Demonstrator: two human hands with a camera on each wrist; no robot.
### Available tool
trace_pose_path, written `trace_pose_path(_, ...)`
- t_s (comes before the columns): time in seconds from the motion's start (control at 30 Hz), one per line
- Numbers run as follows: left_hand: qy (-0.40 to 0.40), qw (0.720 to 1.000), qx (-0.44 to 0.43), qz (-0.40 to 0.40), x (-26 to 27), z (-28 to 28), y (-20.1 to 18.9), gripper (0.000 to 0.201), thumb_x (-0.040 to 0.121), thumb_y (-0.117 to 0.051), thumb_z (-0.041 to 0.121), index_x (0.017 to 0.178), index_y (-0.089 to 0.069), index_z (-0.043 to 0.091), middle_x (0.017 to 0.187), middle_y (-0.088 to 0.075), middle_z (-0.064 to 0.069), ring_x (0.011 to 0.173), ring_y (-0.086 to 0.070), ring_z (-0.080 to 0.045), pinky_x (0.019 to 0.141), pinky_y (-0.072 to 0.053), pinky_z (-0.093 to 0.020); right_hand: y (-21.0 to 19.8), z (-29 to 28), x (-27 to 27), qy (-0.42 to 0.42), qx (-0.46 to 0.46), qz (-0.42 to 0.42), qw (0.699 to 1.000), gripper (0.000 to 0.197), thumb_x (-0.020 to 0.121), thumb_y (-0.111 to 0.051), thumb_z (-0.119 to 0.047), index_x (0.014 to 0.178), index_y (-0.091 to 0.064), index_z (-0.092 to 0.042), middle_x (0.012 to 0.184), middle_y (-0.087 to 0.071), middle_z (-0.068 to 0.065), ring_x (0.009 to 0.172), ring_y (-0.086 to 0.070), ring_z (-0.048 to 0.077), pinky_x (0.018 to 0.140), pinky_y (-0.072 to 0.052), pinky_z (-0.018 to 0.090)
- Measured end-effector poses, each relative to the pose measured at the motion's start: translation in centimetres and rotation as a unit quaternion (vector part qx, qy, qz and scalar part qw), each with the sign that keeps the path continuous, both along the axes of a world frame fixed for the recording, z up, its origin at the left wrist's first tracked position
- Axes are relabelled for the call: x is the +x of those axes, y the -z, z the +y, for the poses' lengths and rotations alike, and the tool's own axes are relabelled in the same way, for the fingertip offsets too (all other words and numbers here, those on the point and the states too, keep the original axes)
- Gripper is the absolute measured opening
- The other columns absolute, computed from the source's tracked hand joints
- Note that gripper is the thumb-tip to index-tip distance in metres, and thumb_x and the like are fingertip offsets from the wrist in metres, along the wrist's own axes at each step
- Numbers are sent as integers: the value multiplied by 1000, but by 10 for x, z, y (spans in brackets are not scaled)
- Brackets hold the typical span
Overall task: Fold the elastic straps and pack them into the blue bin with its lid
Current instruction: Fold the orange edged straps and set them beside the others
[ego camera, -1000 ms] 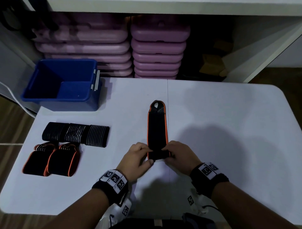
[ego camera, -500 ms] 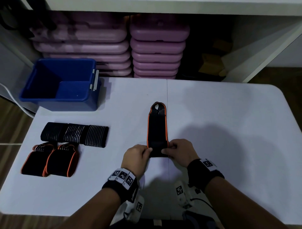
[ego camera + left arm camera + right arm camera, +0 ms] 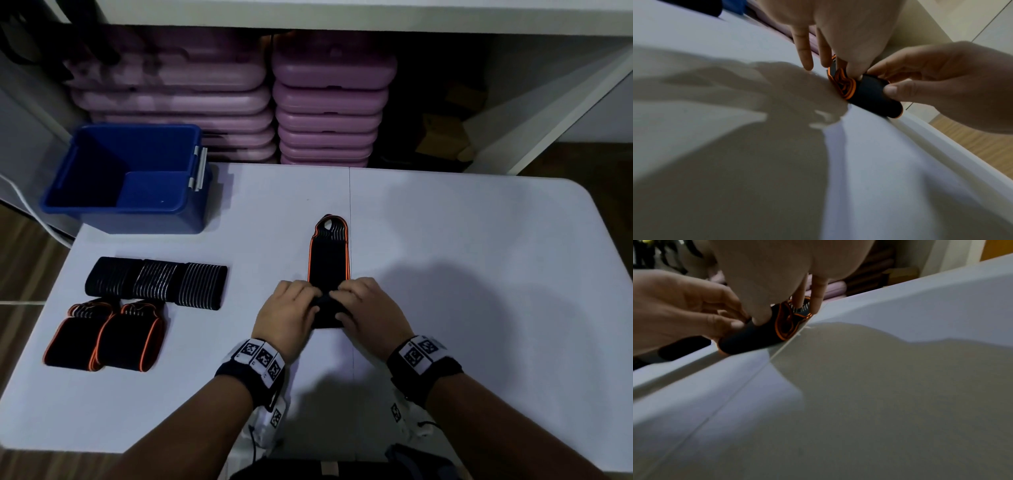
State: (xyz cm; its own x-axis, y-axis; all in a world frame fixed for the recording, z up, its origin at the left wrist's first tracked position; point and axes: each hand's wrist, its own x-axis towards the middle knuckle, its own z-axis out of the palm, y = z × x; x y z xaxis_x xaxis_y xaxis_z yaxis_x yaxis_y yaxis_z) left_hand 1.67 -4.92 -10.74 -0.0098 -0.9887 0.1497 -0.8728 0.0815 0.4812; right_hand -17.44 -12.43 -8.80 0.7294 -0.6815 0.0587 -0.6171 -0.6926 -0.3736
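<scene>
While the far part of the orange-edged strap point(image 3: 329, 260) lies flat along the desk point(image 3: 462, 274) seam, its near end is rolled up into a thick black wad under both hands. Left hand point(image 3: 287, 320) grips the roll's left end: thumb pressed on top, fingers point(image 3: 805, 53) partly curled, two of them pointing down to the desk beside it. Right hand point(image 3: 371, 313) pinches the right end, thumb point(image 3: 898, 91) against the black face, fingers curled over the top. Wrist views show orange trim coiled at each open end of the roll point(image 3: 754, 337), which sits on the desk surface.

Blue bin point(image 3: 137, 219) sits at the far-left desk corner, open, a pale latch on its right wall; no lid on it. Left side of desk: three black straps with pale ribbing point(image 3: 156, 282) in a row, touching. Just nearer, two folded orange-edged straps point(image 3: 104, 337) side by side. Stacked purple cases point(image 3: 329, 102) on the shelf behind the desk.
</scene>
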Motion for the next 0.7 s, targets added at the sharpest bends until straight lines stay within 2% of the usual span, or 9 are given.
trace_pose_path(0.07, 12, 1000, 9, 13, 3, 3, 4, 28, 95, -59, 26, 121, -64, 18, 121, -63, 3, 107, -53, -23, 91, -49, -37, 5, 2, -4, -25, -9, 7, 1000, 40, 87, -66, -28, 124, -68, -12, 119, -66, 5, 105, -58, 28, 91, -56, 39)
trace_pose_path(0.17, 50, 996, 70, 14, 11, 11, 7, 58, 86, -65, 50, 136, -59, 22, 133, -60, 5, 118, -52, -19, 102, -46, -34, 10, 4, -15, -38, 52, 36, 997, 64, 83, -59, -48, 135, -60, -10, 129, -62, 5, 115, -54, 27, 97, -53, 41)
trace_pose_path(0.23, 77, 993, 87, -7, 15, 15, 8, 67, 79, -69, 45, 141, -54, 23, 136, -58, 6, 120, -51, -19, 102, -47, -35, 12, 7, -21, -59, 66, 70, 994, 76, 76, -63, -51, 141, -53, -12, 135, -57, 4, 119, -52, 28, 99, -51, 41)
trace_pose_path(0.3, 73, 994, 79, 4, 16, 20, 11, 63, 78, -69, 34, 138, -57, 22, 133, -61, 6, 116, -54, -20, 98, -49, -38, 13, 11, -22, -66, 64, 66, 994, 72, 74, -67, -42, 139, -54, -13, 134, -57, 4, 116, -53, 28, 96, -53, 40)
trace_pose_path(0.37, 47, 996, 66, 37, 14, 25, 12, 56, 80, -69, 33, 135, -61, 22, 129, -65, 8, 113, -55, -20, 98, -48, -34, 15, 15, -22, -43, 63, 34, 996, 65, 75, -68, -34, 136, -58, -14, 130, -58, 2, 113, -52, 26, 91, -55, 36)
trace_pose_path(0.43, 17, 995, 58, 76, 12, 29, 12, 48, 84, -65, 36, 130, -65, 23, 124, -68, 10, 111, -54, -17, 100, -42, -22, 16, 21, -21, -3, 82, 6, 997, 58, 78, -64, -35, 133, -62, -17, 127, -56, -1, 110, -49, 22, 85, -51, 29)
trace_pose_path(0.5, -5, 992, 59, 107, 8, 30, 8, 42, 88, -58, 40, 126, -68, 24, 120, -69, 11, 111, -51, -13, 98, -35, -14, 17, 26, -21, 32, 121, -18, 992, 58, 81, -54, -43, 132, -64, -19, 124, -55, -2, 107, -48, 20, 85, -44, 26)
trace_pose_path(0.6, -25, 989, 77, 127, 0, 31, 6, 38, 93, -48, 42, 118, -69, 23, 115, -67, 11, 108, -49, -12, 96, -37, -19, 12, 23, -17, 64, 190, -44, 979, 53, 82, -51, -48, 122, -71, -20, 113, -61, 0, 101, -53, 19, 85, -41, 27)
trace_pose_path(0.7, -76, 984, 99, 129, -6, 27, 9, 29, 97, -47, 38, 97, -68, 18, 101, -58, 6, 98, -46, -17, 88, -40, -28, 10, 17, -15, 101, 217, -55, 969, 43, 80, -54, -56, 101, -72, -23, 93, -64, -6, 87, -56, 13, 75, -37, 26)
